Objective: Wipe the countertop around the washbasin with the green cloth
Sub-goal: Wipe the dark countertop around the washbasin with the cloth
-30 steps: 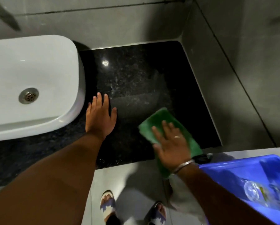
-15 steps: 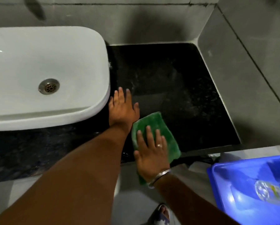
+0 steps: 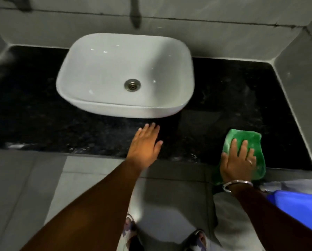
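Observation:
The white washbasin point(image 3: 115, 66) stands in the middle of the black stone countertop point(image 3: 33, 109). On the counter's front right part, partly over its front edge, lies the green cloth point(image 3: 245, 136). My right hand point(image 3: 238, 163) lies flat on it with fingers spread, pressing it down; a ring and a metal bangle show. My left hand point(image 3: 144, 147) rests open and flat on the counter just in front of the basin's right front corner, holding nothing. The two hands are well apart.
Grey tiled walls close the counter in at the back and both sides. A dark tap spout point(image 3: 135, 13) hangs above the basin. A blue plastic tub point(image 3: 300, 205) is at lower right. My sandalled feet point(image 3: 196, 240) stand on the grey floor below.
The cloth slid left along the counter's front under my right hand. My left hand moved from beside the basin's right side to in front of it. The view swung left, showing the whole basin.

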Demonstrator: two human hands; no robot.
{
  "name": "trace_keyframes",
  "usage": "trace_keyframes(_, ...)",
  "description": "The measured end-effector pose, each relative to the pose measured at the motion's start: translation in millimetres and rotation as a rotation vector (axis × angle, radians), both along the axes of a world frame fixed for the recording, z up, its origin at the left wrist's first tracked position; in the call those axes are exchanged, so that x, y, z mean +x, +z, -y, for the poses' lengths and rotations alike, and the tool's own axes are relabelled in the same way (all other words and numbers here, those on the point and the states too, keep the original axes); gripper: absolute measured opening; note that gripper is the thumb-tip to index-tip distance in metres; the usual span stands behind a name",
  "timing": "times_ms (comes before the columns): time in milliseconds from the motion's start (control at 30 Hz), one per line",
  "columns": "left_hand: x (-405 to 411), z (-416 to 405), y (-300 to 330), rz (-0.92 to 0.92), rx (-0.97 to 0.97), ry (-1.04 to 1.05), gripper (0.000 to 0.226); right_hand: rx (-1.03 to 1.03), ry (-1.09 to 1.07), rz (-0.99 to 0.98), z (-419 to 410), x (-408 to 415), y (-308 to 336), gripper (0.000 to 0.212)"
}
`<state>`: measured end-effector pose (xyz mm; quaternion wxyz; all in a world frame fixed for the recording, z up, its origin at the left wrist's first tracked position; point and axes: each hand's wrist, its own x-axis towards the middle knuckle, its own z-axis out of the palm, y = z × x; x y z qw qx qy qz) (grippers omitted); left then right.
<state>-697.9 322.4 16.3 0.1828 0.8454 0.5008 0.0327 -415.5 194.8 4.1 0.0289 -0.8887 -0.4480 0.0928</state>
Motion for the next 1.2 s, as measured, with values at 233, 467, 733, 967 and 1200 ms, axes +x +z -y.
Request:
trace_keyframes(233, -213.5, -73.3, 2.4, -0.212, 0.098, 0.572, 0.069, 0.064, 0.17, -0.059, -50.9, -159.5, -9.9, 0.069)
trace_keyframes(467, -343.6, -192.5, -22.4, -0.271, 0.044, 0.605, 0.074, 0.105, 0.287, -0.027, -112.0, -305.8, -18.9, 0.071)
trace_keyframes(733, -357.3, -197.0, -26.6, -0.203, 0.087, 0.568, 0.069, 0.059, 0.577, -0.085, -161.2, -468.2, -12.0, 0.07)
trace_keyframes(967, -356.8, -197.1, -28.6, -0.211, 0.109, 0.55, 0.069, 0.021, 0.578, 0.01, -121.2, -333.0, -10.7, 0.065)
trace_keyframes(1200, -356.3, -198.7, -31.2, -0.212, 0.114, 0.567, 0.068, -0.043, 0.232, -0.012, -107.8, -280.6, -3.1, 0.068)
